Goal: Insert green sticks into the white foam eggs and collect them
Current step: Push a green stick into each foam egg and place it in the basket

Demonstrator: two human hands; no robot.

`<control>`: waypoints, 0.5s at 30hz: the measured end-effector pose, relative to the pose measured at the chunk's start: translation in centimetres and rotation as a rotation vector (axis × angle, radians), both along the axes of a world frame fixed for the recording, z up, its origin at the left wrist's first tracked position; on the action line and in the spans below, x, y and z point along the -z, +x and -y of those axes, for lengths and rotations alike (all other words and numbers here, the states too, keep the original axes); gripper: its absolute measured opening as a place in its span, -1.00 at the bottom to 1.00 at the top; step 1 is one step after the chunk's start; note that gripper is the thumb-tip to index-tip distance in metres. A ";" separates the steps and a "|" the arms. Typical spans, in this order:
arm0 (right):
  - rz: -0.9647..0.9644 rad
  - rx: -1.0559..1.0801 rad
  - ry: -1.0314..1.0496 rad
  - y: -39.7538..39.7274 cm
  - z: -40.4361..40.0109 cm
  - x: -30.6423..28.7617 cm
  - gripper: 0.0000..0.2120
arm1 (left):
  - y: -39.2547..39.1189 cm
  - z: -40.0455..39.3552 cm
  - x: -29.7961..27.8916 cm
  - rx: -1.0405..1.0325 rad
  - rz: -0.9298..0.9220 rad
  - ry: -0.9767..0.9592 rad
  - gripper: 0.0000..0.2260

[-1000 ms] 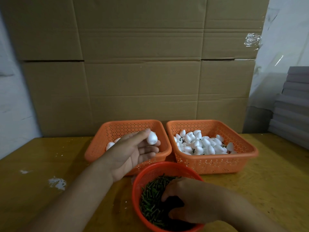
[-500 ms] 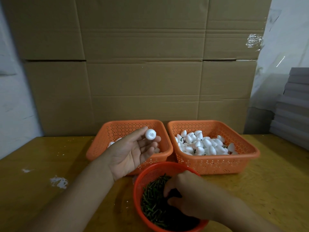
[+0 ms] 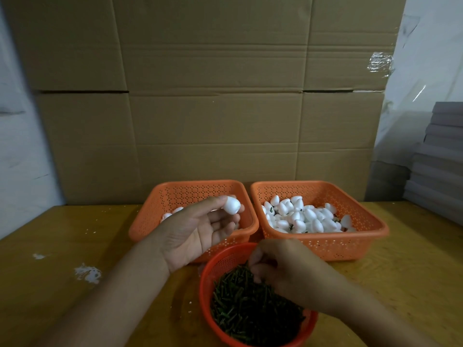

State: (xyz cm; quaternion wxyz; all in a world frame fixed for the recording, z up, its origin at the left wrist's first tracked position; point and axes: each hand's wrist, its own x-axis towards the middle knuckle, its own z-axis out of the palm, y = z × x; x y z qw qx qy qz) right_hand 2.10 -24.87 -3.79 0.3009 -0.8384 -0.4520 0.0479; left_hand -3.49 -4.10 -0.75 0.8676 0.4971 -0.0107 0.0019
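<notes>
So a small white foam egg [image 3: 231, 205] is pinched between thumb and fingertips of the left hand [image 3: 198, 231], held up over the left orange perforated plastic basket [image 3: 147, 227], where only a few plain eggs can be seen. The right hand [image 3: 283, 271] is down in the round red plastic basket [image 3: 218, 261] of short green sticks [image 3: 248, 309], fingers curled into the pile. Whether a stick is actually caught between them can't be told, since the fingertips are hidden by the hand itself.

The step in hand looks like a stick being fished out. It's probably done best if just one stick is picked, near one end, so most of its length is left free for pushing. The egg seems better turned so that one end faces the right hand, and it should be held lightly because foam like that likely dents if squeezed. The stick should be pushed straight along the egg's long axis, not at an angle, or it could poke out the side.

Finished eggs appear to be collected in the right orange perforated plastic basket [image 3: 370, 230] on the yellow wooden worktop [image 3: 75, 246], where green bits show among the white.
</notes>
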 end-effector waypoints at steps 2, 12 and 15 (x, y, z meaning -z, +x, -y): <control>-0.252 0.026 0.136 0.1 0.2 -0.6 -0.84 | -0.1 0.0 0.0 0.004 0.003 -0.004 -0.79; -1.041 0.025 0.798 0.1 1.3 -3.7 -0.80 | -0.1 0.3 0.1 0.031 -0.019 0.035 -0.68; -1.045 0.049 0.818 0.1 1.3 -3.8 -0.78 | -0.1 0.2 0.2 0.034 -0.019 0.046 -0.69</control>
